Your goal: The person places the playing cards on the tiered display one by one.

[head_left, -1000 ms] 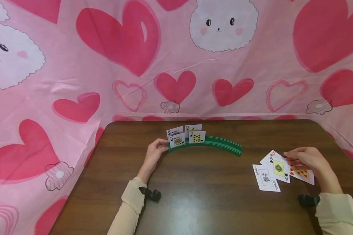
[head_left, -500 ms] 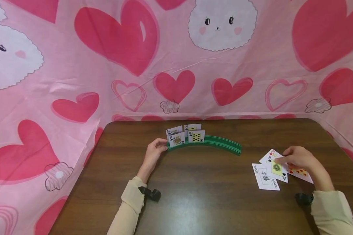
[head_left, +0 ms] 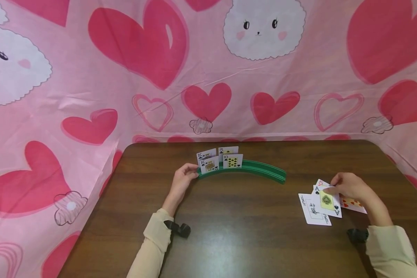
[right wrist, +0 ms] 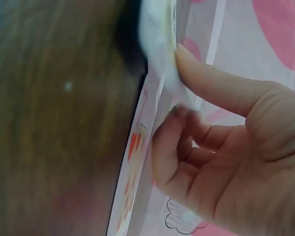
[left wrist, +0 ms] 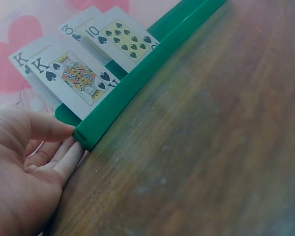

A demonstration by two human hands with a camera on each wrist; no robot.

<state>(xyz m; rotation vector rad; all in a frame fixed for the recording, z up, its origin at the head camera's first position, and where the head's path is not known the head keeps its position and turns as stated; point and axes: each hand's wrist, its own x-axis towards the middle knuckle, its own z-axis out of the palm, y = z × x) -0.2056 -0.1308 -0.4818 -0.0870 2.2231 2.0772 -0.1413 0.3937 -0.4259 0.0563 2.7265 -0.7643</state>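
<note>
At the left end of a curved green playing card holder [head_left: 264,170], my left hand [head_left: 183,179] pinches the tip between thumb and fingers. Four-sided cards stand in its slots: a king of spades [left wrist: 78,78] and a ten of spades [left wrist: 123,39] in front, another king [left wrist: 20,60] and a three [left wrist: 69,30] behind. My right hand [head_left: 351,189] pinches an ace of spades [head_left: 326,202] by its upper right, the card lifted and tilted in the blurred right wrist view. Under it lie a joker [head_left: 307,216], a red five [head_left: 321,182] and a red-pip card [head_left: 356,206].
The brown wooden table [head_left: 229,216] runs to a pink heart-patterned cloth [head_left: 243,131] hanging behind and at both sides. Black wrist cameras sit at the left cuff [head_left: 156,227] and the right cuff [head_left: 387,243].
My right hand has moved left from above the red-pip card onto the ace of spades, taken hold of it and turned it more upright. My left hand stays on the holder.
</note>
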